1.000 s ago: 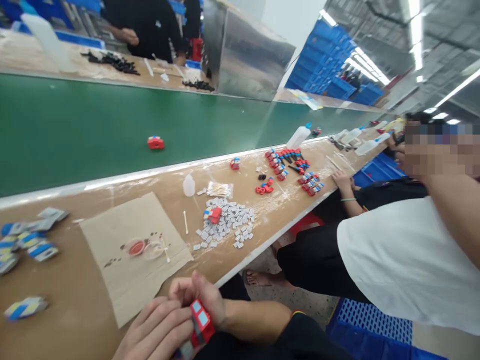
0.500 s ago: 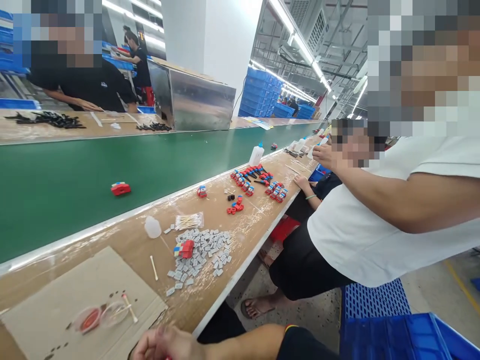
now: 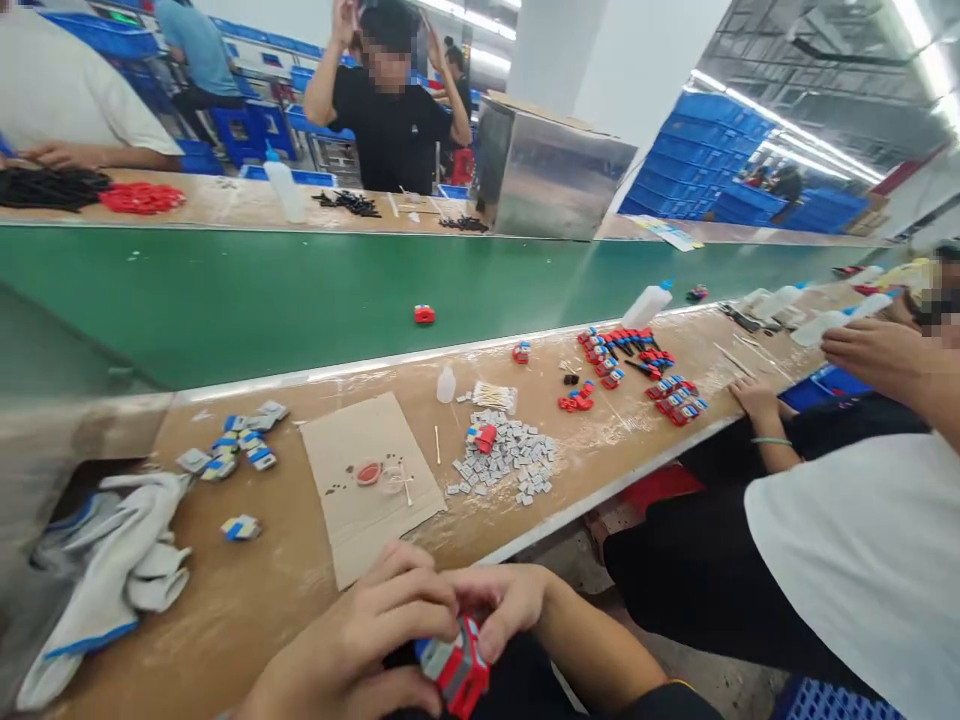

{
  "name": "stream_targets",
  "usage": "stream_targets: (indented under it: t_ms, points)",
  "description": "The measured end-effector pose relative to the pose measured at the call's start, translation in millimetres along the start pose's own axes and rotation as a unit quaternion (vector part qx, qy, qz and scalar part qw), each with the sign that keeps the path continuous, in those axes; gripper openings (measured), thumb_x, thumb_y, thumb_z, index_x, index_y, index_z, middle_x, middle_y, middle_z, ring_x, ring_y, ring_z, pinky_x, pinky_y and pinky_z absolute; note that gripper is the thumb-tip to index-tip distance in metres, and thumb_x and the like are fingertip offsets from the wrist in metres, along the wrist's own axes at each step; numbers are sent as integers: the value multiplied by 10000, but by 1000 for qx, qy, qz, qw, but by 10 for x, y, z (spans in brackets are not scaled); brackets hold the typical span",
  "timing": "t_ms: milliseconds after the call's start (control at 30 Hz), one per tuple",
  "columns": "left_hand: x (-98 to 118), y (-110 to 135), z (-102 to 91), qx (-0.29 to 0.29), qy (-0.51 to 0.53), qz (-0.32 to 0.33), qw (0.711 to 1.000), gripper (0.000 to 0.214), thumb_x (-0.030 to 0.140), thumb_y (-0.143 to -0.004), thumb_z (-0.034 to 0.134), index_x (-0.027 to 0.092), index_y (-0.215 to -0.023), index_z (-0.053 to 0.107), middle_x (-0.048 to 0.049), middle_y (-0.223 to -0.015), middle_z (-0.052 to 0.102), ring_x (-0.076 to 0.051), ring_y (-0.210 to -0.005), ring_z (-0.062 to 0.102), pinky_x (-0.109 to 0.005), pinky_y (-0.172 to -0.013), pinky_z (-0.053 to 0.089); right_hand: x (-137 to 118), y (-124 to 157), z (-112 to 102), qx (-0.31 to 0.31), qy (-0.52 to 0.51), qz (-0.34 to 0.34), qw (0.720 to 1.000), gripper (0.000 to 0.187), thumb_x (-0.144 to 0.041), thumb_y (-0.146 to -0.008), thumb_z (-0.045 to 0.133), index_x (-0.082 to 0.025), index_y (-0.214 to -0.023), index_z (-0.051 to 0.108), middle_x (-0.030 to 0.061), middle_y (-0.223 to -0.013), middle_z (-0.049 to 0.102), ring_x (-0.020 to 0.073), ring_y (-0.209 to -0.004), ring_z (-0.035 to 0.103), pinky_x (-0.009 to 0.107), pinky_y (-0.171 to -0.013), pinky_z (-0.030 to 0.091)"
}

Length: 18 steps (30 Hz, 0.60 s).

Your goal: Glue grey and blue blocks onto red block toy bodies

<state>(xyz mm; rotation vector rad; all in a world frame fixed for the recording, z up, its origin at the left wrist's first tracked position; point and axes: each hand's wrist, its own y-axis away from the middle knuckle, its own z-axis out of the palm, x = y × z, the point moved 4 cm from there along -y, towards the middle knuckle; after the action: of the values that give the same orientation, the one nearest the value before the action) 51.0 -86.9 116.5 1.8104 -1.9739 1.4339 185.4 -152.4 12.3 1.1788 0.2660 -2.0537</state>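
Both my hands meet at the bottom edge over my lap, just off the wooden bench. My left hand and my right hand are closed together on one small red toy part with a grey panel. On the bench ahead lies a cardboard sheet with a red-stained lid and a cotton swab on it. Right of that is a pile of small grey pieces with a red part on top.
A green conveyor belt carries one red part. White gloves and blue-striped pieces lie left. Rows of red parts and squeeze bottles sit further right, by a neighbour in a white shirt. Other workers sit across the belt.
The view swung left and down. My hands, almost out of frame half a second ago, show again at the bottom, still closed on the red part. The gloves came into view.
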Motion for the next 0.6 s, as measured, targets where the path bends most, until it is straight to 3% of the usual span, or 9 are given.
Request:
stream_targets:
  t_ms: [100, 200, 233, 300, 367, 467, 533, 600]
  points:
    - [-100, 147, 31, 178, -49, -53, 981, 264, 398, -1040, 647, 239, -1249, 675, -122, -1127, 753, -210, -1009, 738, -281, -842, 659, -178, 227, -96, 79, -5, -74, 994, 846, -605, -376, 1038, -294, -976, 530, -7, -836, 712, 140, -580, 597, 305, -584, 482]
    - [-210, 471, 78, 341, -38, -113, 932, 183, 301, -1039, 642, 236, -1207, 679, -106, -1114, 718, -192, -991, 722, -280, -838, 678, -702, 565, -415, 203, 17, -198, 959, 754, -617, -552, 975, -318, -1093, 542, -8, -928, 671, 136, -630, 597, 296, -599, 475]
    - [-239, 573, 86, 375, -29, -126, 918, 165, 271, -1026, 652, 233, -1183, 687, -95, -1083, 714, -185, -965, 717, -272, -822, 680, -959, 661, -592, 280, 85, -238, 926, 674, -613, -635, 932, -310, -1108, 560, 4, -962, 667, 146, -671, 611, 310, -628, 492]
    - [-290, 740, 80, 421, -21, -156, 893, 134, 211, -1001, 660, 228, -1124, 711, -75, -1025, 714, -170, -918, 715, -245, -788, 675, -1531, 731, -992, 440, 267, -278, 811, 560, -587, -702, 873, -278, -1071, 586, 35, -971, 672, 187, -787, 639, 352, -719, 523]
    - [-331, 851, 55, 444, -32, -192, 874, 117, 163, -988, 649, 221, -1053, 728, -61, -966, 720, -157, -872, 719, -215, -746, 662, -2022, 530, -1461, 551, 440, -163, 690, 450, -528, -767, 807, -256, -1056, 594, 36, -992, 686, 203, -895, 648, 378, -838, 535]
    - [-354, 934, 15, 448, -68, -234, 860, 145, 130, -989, 619, 215, -950, 731, -48, -877, 722, -151, -801, 726, -201, -677, 642, -2499, -85, -2161, 571, 487, -76, 656, 297, -316, -812, 794, -201, -1027, 624, 28, -963, 699, 189, -898, 635, 373, -888, 524]
    - [-334, 962, -6, 442, -99, -237, 860, 160, 117, -976, 619, 210, -911, 731, -44, -843, 725, -154, -772, 732, -209, -660, 636, -2629, -492, -2532, 570, 510, -24, 644, 260, -253, -821, 823, -171, -1002, 655, 38, -965, 716, 199, -941, 650, 388, -932, 537]
    - [-286, 1005, -28, 452, -139, -219, 854, 138, 101, -939, 652, 204, -893, 732, -37, -817, 731, -155, -742, 732, -215, -656, 632, -2660, -793, -2788, 571, 527, 17, 629, 259, -305, -898, 806, -159, -1072, 682, 58, -1071, 726, 217, -1014, 680, 424, -957, 573]
